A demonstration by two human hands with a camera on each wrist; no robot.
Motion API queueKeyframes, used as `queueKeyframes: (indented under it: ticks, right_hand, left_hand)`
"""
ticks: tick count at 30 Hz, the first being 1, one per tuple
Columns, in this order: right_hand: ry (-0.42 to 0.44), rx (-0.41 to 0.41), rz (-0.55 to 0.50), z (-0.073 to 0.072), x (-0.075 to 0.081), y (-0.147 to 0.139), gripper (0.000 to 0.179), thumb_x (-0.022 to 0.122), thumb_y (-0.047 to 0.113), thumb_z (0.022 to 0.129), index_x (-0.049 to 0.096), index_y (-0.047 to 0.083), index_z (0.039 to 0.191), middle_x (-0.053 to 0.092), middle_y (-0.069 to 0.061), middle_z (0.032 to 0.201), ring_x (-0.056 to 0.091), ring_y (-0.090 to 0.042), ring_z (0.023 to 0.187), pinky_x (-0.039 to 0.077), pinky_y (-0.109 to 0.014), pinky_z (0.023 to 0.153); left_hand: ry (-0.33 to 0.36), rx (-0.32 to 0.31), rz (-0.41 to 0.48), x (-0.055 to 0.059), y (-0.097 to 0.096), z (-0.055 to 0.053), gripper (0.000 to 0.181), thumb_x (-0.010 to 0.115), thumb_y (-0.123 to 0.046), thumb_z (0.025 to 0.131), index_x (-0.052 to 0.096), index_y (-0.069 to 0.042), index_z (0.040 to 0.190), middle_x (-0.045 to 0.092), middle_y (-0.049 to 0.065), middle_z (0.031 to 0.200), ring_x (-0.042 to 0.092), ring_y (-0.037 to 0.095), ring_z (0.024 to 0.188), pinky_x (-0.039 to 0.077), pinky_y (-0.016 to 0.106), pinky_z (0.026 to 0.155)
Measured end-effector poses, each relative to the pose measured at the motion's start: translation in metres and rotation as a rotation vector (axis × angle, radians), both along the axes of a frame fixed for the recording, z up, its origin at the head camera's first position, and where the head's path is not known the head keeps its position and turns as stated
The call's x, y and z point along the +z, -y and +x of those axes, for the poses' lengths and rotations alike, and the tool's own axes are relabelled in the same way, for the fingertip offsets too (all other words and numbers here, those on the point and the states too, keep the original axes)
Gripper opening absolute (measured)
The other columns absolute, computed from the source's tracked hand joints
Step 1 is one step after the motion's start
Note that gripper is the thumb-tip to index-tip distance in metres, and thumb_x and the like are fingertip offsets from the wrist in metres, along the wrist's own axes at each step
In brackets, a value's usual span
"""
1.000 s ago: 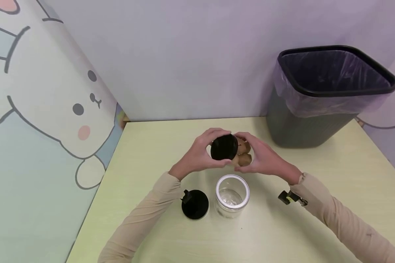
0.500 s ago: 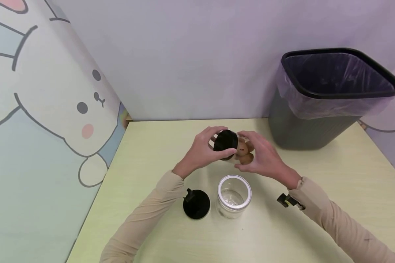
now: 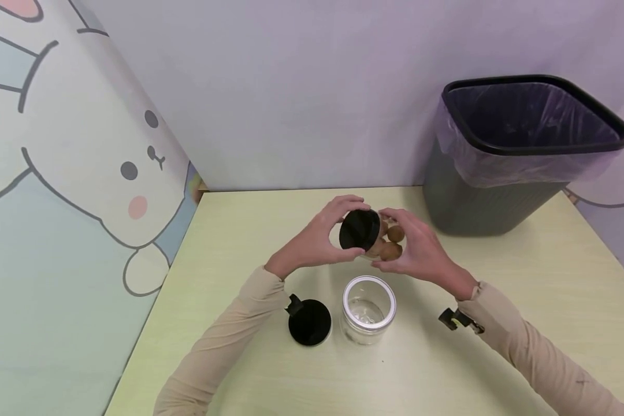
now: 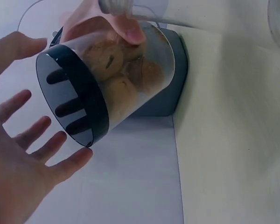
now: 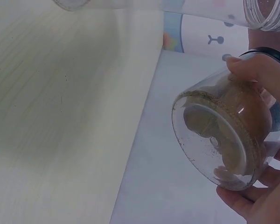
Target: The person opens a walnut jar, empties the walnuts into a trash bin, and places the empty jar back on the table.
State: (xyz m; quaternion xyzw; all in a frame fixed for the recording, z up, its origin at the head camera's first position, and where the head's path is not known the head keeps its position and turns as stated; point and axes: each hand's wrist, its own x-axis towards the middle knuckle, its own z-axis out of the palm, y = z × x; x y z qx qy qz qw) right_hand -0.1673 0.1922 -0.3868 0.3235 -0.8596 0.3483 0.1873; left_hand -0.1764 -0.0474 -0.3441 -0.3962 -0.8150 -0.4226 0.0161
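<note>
Above the table, a clear jar (image 3: 379, 249) with a black lid (image 3: 360, 230) is tilted on its side, the lid toward the left. Several brown rounded pieces (image 4: 119, 93) lie inside it. My right hand (image 3: 418, 245) grips the jar's body near its base, the thumb on one side and fingers on the other. Around the lid my left hand (image 3: 322, 234) is spread; in the left wrist view its thumb tip stands just off the rim and one fingertip is right at the lid's edge. Fine brown crumbs cling inside the jar's base (image 5: 191, 156).
Nearer on the table (image 3: 473, 323) stands an uncovered clear jar (image 3: 368, 278) with a pale rim. A black round lid (image 3: 312, 326) lies left of it. At the back right is a grey bin (image 3: 478, 202) with a black rim and a plastic liner. Walls border the table's back and left.
The left thumb has moved off the lid's face to its near edge, and the hand has spread wider. The brown pieces in the jar look turned. The right hand keeps its hold.
</note>
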Motion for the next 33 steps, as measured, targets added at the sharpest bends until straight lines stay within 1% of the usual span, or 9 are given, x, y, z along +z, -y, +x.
queueKeyframes:
  ticks: [5, 9, 13, 15, 19, 22, 24, 29, 33]
  right_hand:
    - [0.027, -0.003, -0.014, 0.0011, -0.0013, -0.0002, 0.096, 0.093, 0.03, 0.049, 0.048, 0.007, 0.13, 0.058, -0.008, 0.117, 0.056, -0.025, 0.106, 0.045, -0.044, 0.083]
    - [0.035, 0.003, -0.025, 0.0015, -0.0017, -0.0009, 0.095, 0.093, 0.03, 0.049, 0.049, 0.007, 0.129, 0.059, -0.008, 0.116, 0.056, -0.025, 0.106, 0.045, -0.044, 0.084]
    - [0.04, 0.012, -0.035, 0.0027, -0.0016, -0.0015, 0.094, 0.093, 0.031, 0.048, 0.05, 0.008, 0.128, 0.06, -0.007, 0.115, 0.057, -0.024, 0.104, 0.045, -0.043, 0.083]
    - [0.044, 0.018, -0.038, 0.0033, -0.0019, -0.0018, 0.094, 0.093, 0.031, 0.049, 0.05, 0.008, 0.128, 0.06, -0.006, 0.114, 0.057, -0.024, 0.103, 0.045, -0.042, 0.083]
    - [0.045, 0.028, -0.041, 0.0041, -0.0038, -0.0022, 0.093, 0.093, 0.031, 0.049, 0.05, 0.009, 0.129, 0.06, -0.005, 0.114, 0.058, -0.024, 0.102, 0.046, -0.042, 0.082]
    - [0.045, 0.029, -0.043, 0.0039, -0.0054, -0.0021, 0.093, 0.093, 0.03, 0.049, 0.05, 0.009, 0.128, 0.061, -0.004, 0.114, 0.058, -0.022, 0.102, 0.046, -0.042, 0.082]
    - [0.043, 0.028, -0.045, 0.0038, -0.0061, -0.002, 0.092, 0.093, 0.03, 0.049, 0.051, 0.009, 0.128, 0.061, -0.004, 0.114, 0.058, -0.022, 0.101, 0.046, -0.042, 0.082]
    - [0.038, 0.03, -0.055, 0.0043, -0.0064, -0.0012, 0.092, 0.093, 0.029, 0.048, 0.051, 0.009, 0.128, 0.061, -0.003, 0.114, 0.058, -0.022, 0.101, 0.045, -0.041, 0.083]
    - [0.038, 0.03, -0.057, 0.0049, -0.0056, -0.0013, 0.094, 0.094, 0.03, 0.048, 0.051, 0.008, 0.128, 0.06, -0.003, 0.115, 0.058, -0.021, 0.102, 0.045, -0.04, 0.084]
  left_hand:
    - [-0.077, -0.126, -0.051, 0.0029, 0.0022, -0.0009, 0.061, 0.074, -0.013, 0.074, 0.051, -0.022, 0.13, 0.028, -0.002, 0.148, 0.022, 0.011, 0.136, 0.031, 0.037, 0.105]
    - [-0.094, -0.16, -0.067, 0.0023, 0.001, -0.0016, 0.061, 0.073, -0.008, 0.072, 0.053, -0.023, 0.128, 0.028, 0.001, 0.149, 0.021, 0.012, 0.137, 0.031, 0.035, 0.105]
    - [-0.11, -0.16, -0.079, 0.002, 0.0006, -0.0026, 0.06, 0.073, -0.01, 0.072, 0.054, -0.023, 0.128, 0.031, 0.002, 0.147, 0.023, 0.013, 0.136, 0.03, 0.035, 0.105]
    - [-0.104, -0.144, -0.086, 0.0025, 0.0009, -0.0029, 0.06, 0.075, -0.016, 0.074, 0.053, -0.023, 0.13, 0.033, 0.0, 0.145, 0.025, 0.013, 0.134, 0.031, 0.035, 0.104]
    - [-0.039, -0.083, -0.088, 0.0023, 0.0014, -0.0024, 0.062, 0.075, -0.032, 0.077, 0.051, -0.027, 0.134, 0.036, -0.004, 0.137, 0.031, 0.012, 0.127, 0.041, 0.038, 0.094]
    - [-0.002, -0.014, -0.097, 0.0003, 0.0005, -0.0018, 0.064, 0.075, -0.041, 0.077, 0.05, -0.031, 0.135, 0.039, -0.005, 0.13, 0.037, 0.013, 0.12, 0.047, 0.038, 0.081]
    - [-0.003, 0.03, -0.11, -0.0011, -0.0008, -0.0017, 0.064, 0.074, -0.046, 0.076, 0.049, -0.033, 0.134, 0.041, -0.005, 0.126, 0.04, 0.014, 0.115, 0.047, 0.037, 0.077]
    - [-0.02, 0.1, -0.136, -0.0014, -0.0033, -0.0004, 0.067, 0.072, -0.053, 0.075, 0.047, -0.038, 0.134, 0.045, -0.003, 0.123, 0.045, 0.013, 0.109, 0.044, 0.032, 0.081]
    - [-0.013, 0.082, -0.12, 0.0007, -0.0026, -0.0001, 0.068, 0.072, -0.053, 0.075, 0.045, -0.037, 0.136, 0.045, -0.004, 0.125, 0.043, 0.012, 0.113, 0.045, 0.035, 0.084]
